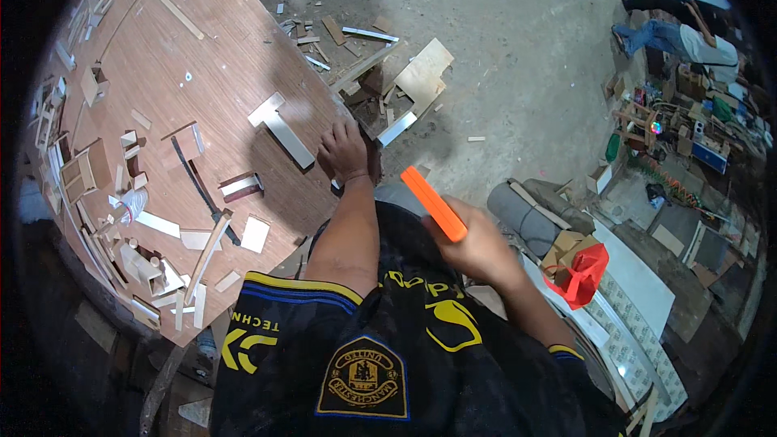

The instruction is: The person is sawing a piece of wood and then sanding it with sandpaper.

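My left hand (343,150) is at the right edge of a brown wood-grain table (227,57), its fingers bent downward. A small white edge shows below the wrist; whatever lies under the palm is hidden. Just left of these fingers lies a T-shaped piece of white-faced board (283,134). Out past the table edge, my right hand (479,244) grips a bright orange, flat bar-shaped tool (435,204). The tool points up and to the left, and its exact kind does not show.
Wood offcuts (166,231) and a dark strap-like strip (193,171) lie on the table's left part. Scrap boards (425,73) sit beyond its edge. At right are a grey roll (522,214), a red bag (584,275) and a person (688,40) farther off.
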`<state>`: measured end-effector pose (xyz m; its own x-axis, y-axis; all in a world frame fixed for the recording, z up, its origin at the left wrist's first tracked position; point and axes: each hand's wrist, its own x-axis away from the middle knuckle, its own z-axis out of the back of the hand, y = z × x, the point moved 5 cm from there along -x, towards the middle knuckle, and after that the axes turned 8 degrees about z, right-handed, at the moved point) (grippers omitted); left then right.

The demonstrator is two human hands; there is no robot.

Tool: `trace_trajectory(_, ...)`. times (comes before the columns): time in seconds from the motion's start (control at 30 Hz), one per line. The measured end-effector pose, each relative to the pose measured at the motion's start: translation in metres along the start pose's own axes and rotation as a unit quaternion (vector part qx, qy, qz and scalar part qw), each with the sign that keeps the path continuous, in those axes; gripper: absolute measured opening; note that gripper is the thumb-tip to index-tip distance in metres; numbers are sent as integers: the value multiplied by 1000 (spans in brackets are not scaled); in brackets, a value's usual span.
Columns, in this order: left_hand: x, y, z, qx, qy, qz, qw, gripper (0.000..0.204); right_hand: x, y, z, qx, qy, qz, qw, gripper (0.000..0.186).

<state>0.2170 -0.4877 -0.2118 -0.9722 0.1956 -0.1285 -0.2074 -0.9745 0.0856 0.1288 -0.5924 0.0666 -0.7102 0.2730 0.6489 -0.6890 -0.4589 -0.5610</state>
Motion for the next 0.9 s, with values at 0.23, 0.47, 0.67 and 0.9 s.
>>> trace_trajectory(0.23,-5,7,9,7,-10,8,1000,5,19,1,7,-10,11,62,998,25)
trace_trajectory(0.47,6,-6,-6,15,-5,16,1000,6,41,-34,40,-12,-37,4,999,22)
trace_trajectory(0.67,-1,9,11,68,-24,19,997,5,11,16,7,-41,-16,-14,999,19)
trace_trajectory(0.9,6,-9,2,46,-15,27,998,5,49,-35,47,-22,-47,-21,998,20)
